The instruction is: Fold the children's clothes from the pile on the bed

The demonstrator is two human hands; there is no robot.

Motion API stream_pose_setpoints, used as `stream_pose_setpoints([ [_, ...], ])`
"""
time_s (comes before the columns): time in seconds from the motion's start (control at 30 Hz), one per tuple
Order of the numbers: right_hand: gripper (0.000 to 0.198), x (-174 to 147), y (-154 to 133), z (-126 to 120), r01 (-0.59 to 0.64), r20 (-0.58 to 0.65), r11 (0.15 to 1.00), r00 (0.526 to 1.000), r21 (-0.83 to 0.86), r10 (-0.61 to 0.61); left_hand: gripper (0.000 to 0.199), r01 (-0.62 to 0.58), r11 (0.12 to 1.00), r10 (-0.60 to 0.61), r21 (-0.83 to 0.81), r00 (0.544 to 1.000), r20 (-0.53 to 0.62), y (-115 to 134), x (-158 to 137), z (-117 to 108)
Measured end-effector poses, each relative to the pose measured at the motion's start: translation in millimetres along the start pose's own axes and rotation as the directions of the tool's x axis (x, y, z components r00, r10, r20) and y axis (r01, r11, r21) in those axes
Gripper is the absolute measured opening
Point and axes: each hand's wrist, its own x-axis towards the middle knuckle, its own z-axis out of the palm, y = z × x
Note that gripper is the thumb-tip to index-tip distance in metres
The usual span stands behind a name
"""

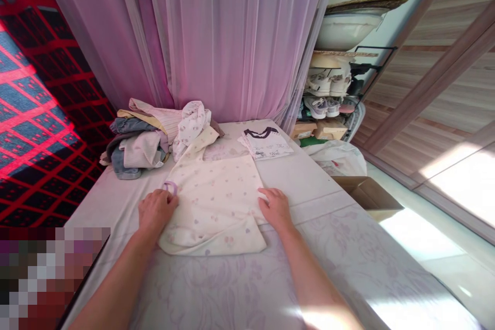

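A cream top (220,185) with small printed motifs lies spread on the bed, its lower edge folded over in a loose flap. One sleeve points away toward the clothes pile, and a purple trim loop (170,185) shows at the left edge. My left hand (158,210) is closed at that edge beside the loop, fingers curled on the fabric. My right hand (275,208) rests at the opposite edge, its thumb and forefinger slightly apart and touching the cloth.
Rumpled clothes (143,139) are heaped at the far left of the bed (240,294). A folded white shirt (268,143) with a dark collar lies far right. Beyond the bed's right side are a shoe rack (328,93) and an open cardboard box (367,196). Purple curtains (232,36) hang behind.
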Motion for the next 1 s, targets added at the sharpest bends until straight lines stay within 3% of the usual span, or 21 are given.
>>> stream_pose_setpoints([
  [0.27,0.026,0.5,2.4,-7.2,-0.042,-0.034,0.999,0.998,0.022,0.043,0.054,0.083,0.996,-0.078,-0.037,0.991,0.113,0.6,29.1,-8.9],
  [0.43,0.025,-0.3,3.7,-8.0,-0.032,-0.044,0.999,0.998,0.015,0.033,0.052,0.212,0.969,-0.207,-0.126,0.977,0.052,-1.4,48.5,-1.4],
  [0.6,0.024,0.0,3.3,-7.1,-0.044,-0.044,0.999,0.998,0.001,0.044,0.044,0.232,0.963,-0.241,-0.136,0.969,-0.058,-8.6,54.1,10.5],
  [0.77,0.023,0.2,3.1,-7.5,-0.046,-0.042,0.999,0.998,0.002,0.046,0.042,0.257,0.956,-0.264,-0.145,0.964,-0.036,-10.6,54.2,10.0],
  [0.83,0.023,0.3,2.8,-7.4,-0.042,-0.045,0.999,0.998,0.004,0.042,0.043,0.271,0.95,-0.286,-0.153,0.954,-0.089,-8.4,53.7,6.5],
  [0.93,0.024,1.0,2.2,-7.2,-0.04,-0.044,0.999,0.998,0.002,0.04,0.038,0.169,0.978,-0.195,-0.125,0.952,-0.234,2.0,56.8,2.5],
  [1.0,0.024,1.5,1.9,-7.0,-0.039,-0.043,0.999,0.998,0.006,0.039,0.035,-0.063,0.996,0.047,-0.067,0.975,-0.216,14.9,63.3,3.9],
])
